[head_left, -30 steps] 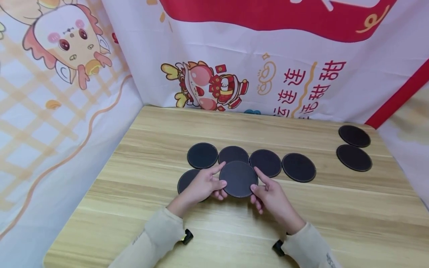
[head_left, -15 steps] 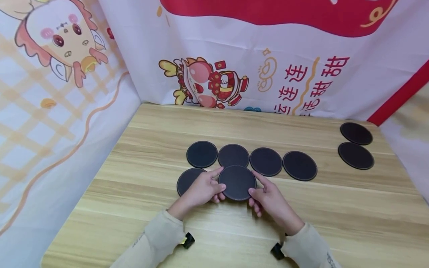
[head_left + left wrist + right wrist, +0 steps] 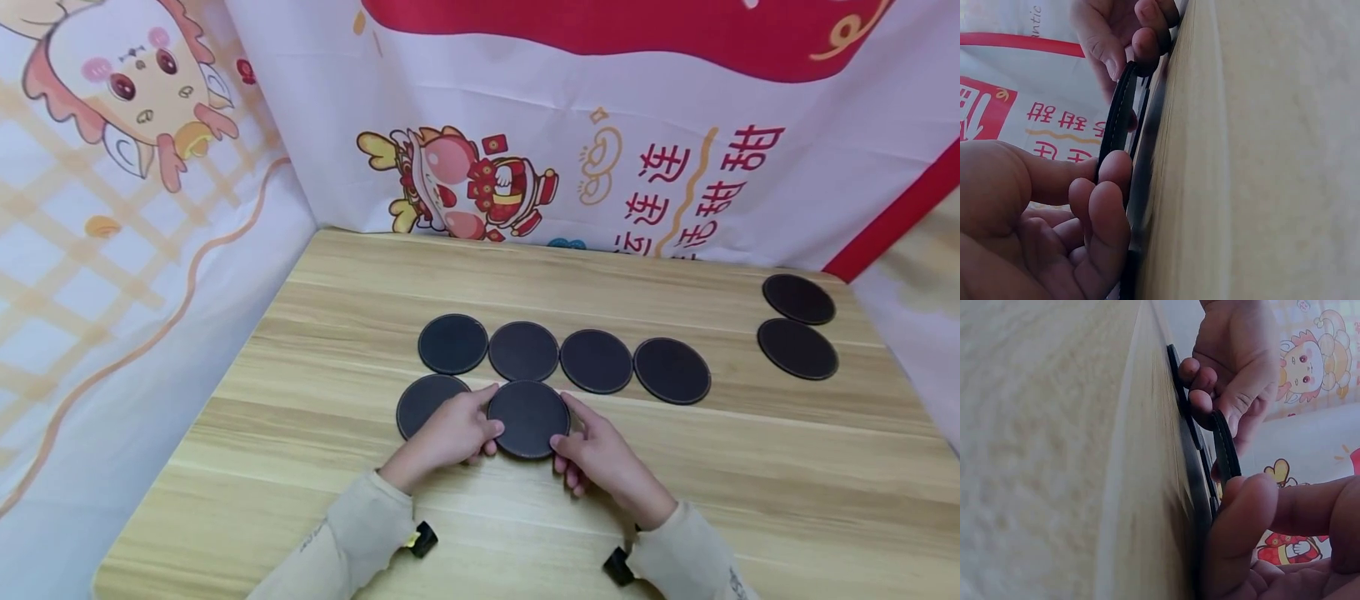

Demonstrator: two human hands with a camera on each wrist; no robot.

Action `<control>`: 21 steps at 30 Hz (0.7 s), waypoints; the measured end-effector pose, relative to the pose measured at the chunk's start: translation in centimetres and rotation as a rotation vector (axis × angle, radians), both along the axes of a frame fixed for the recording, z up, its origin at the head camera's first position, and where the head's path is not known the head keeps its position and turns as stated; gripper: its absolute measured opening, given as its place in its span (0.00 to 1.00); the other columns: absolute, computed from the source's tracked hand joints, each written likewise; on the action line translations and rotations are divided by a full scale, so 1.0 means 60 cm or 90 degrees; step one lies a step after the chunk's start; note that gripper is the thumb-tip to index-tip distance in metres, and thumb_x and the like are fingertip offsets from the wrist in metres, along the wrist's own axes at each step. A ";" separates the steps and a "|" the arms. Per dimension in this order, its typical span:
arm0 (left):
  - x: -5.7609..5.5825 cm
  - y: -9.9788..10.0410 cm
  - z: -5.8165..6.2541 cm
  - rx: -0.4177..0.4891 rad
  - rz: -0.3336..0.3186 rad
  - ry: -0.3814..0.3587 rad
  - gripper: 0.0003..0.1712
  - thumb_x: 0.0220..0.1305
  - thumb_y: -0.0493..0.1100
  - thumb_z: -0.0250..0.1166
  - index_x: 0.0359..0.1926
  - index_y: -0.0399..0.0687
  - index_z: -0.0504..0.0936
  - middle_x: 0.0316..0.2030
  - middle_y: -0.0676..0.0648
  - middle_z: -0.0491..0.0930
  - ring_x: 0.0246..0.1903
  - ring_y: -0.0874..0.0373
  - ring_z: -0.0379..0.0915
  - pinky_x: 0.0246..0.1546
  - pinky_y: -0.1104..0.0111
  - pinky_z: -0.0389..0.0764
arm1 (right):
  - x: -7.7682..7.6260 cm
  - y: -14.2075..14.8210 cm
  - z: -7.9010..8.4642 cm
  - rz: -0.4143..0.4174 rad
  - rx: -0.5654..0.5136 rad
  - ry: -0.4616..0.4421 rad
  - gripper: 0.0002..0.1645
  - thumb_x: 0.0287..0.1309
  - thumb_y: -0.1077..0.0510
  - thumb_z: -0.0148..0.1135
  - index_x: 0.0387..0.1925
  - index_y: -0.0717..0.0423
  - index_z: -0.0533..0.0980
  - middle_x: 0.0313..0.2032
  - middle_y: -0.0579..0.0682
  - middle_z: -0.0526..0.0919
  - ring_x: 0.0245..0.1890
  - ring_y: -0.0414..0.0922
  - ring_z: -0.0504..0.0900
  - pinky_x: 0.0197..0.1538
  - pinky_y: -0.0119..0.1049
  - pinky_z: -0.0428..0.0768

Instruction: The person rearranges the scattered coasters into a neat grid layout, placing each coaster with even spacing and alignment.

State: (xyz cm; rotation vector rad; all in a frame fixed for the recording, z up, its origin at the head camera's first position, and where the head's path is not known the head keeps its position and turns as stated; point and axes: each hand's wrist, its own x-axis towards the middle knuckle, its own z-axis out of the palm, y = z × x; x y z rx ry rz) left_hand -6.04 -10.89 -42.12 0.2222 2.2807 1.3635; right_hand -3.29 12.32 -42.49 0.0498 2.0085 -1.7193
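A round black coaster with a stitched rim (image 3: 528,419) is held between both hands. My left hand (image 3: 453,429) pinches its left edge with thumb and fingers, and my right hand (image 3: 603,454) pinches the right edge. In the left wrist view the coaster (image 3: 1118,109) appears edge-on, raised a little over the table and slightly tilted. The right wrist view likewise has the coaster (image 3: 1227,449) above other dark discs. Just beyond it lies a row of several matching coasters (image 3: 596,360). Another coaster (image 3: 422,403) lies to the left, partly covered by my left hand.
Two more black coasters, a rear one (image 3: 798,298) and a front one (image 3: 797,348), lie at the table's far right. The wood-grain table (image 3: 315,350) meets a white printed cloth (image 3: 480,92) at the back, and another patterned cloth (image 3: 135,267) hangs along the left.
Both hands have brought the held coaster toward the person and lower. It overlapped the second coaster of the row before; now that one shows almost whole. The head view has shifted slightly.
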 end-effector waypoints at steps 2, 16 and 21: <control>0.000 -0.001 0.001 -0.010 -0.006 0.006 0.38 0.72 0.38 0.62 0.78 0.39 0.57 0.19 0.46 0.81 0.11 0.61 0.67 0.14 0.70 0.72 | 0.000 -0.001 0.000 0.000 0.007 -0.005 0.48 0.67 0.66 0.57 0.80 0.58 0.45 0.20 0.56 0.80 0.12 0.43 0.73 0.16 0.35 0.76; 0.002 0.000 0.006 -0.077 -0.023 0.041 0.37 0.71 0.39 0.63 0.76 0.35 0.60 0.16 0.49 0.78 0.11 0.59 0.70 0.14 0.69 0.71 | 0.001 -0.003 0.000 0.009 0.014 -0.031 0.48 0.68 0.64 0.57 0.80 0.60 0.42 0.22 0.57 0.82 0.12 0.44 0.77 0.17 0.38 0.79; 0.002 0.002 0.006 -0.075 -0.019 0.042 0.37 0.71 0.39 0.63 0.76 0.36 0.60 0.16 0.47 0.79 0.11 0.58 0.72 0.14 0.69 0.72 | 0.001 -0.003 0.003 0.008 0.019 -0.032 0.49 0.69 0.63 0.57 0.80 0.59 0.41 0.23 0.57 0.82 0.12 0.45 0.77 0.17 0.39 0.79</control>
